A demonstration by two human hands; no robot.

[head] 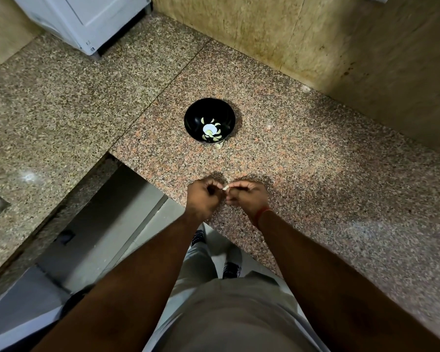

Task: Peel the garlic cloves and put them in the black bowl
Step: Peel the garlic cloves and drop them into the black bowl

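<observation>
Both hands meet over the near edge of the granite table (315,174): left hand (205,198) & right hand (249,196), fingers curled, pinch one small garlic clove (225,188) btwn them. Black bowl (209,120) sits farther back w/ peeled cloves (217,137) inside; a scrap lies beside its rim.

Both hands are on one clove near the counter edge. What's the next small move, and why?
Probably keep pulling the skin off: the left hand and right hand pinch a small garlic clove between them, apart from the black bowl, which already holds peeled cloves.
</observation>
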